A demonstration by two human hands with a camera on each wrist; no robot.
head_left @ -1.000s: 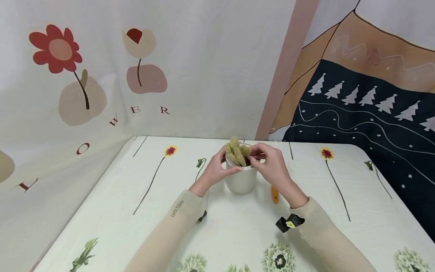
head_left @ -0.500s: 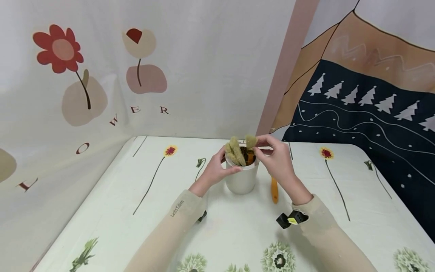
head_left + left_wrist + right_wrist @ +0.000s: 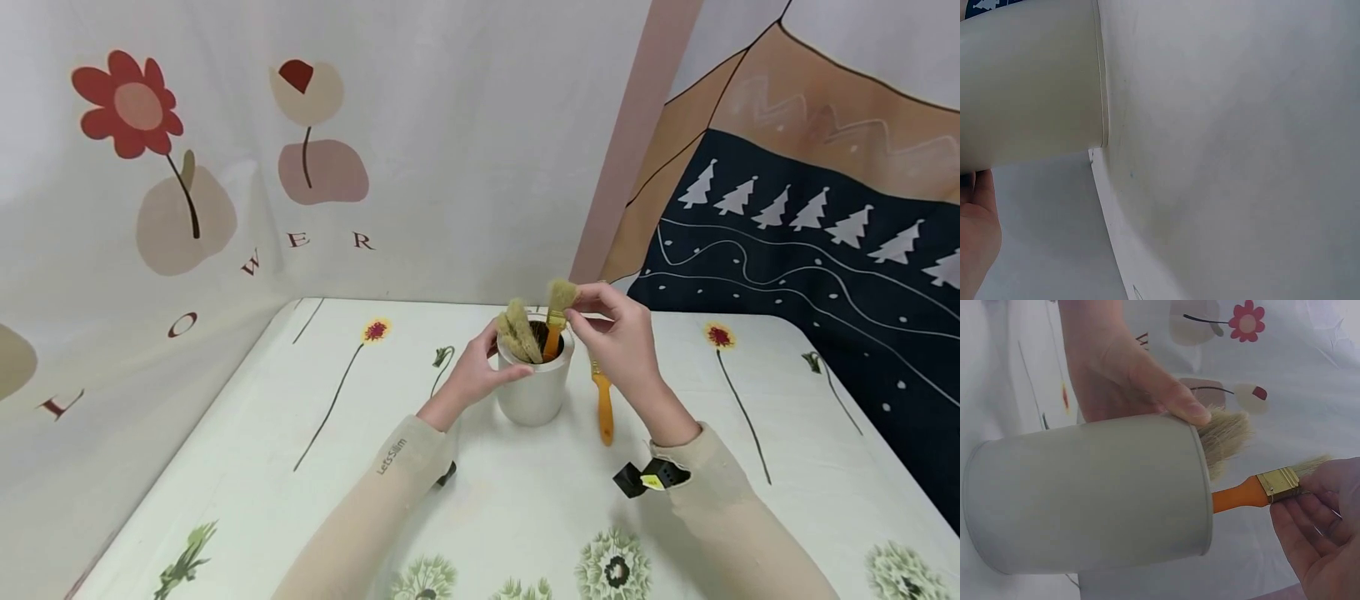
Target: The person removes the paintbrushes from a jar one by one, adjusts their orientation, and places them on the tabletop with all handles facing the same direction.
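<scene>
There were two hands, one left hand (image 3: 476,368) and one right hand (image 3: 621,333), one white pot (image 3: 533,396), two orange-handled brushes (image 3: 556,320), further bristle heads (image 3: 522,327) too bunched to count, one surface (image 3: 517,500) and seven printed trees (image 3: 812,212).

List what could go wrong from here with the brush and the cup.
The brush could slip, since the right hand pinches it near its bristles while part of its orange handle is inside the cup. The other bristle heads at the cup's mouth might get dragged along if they catch. The cup might tip if the left hand loosened its grip during a sideways pull.
</scene>
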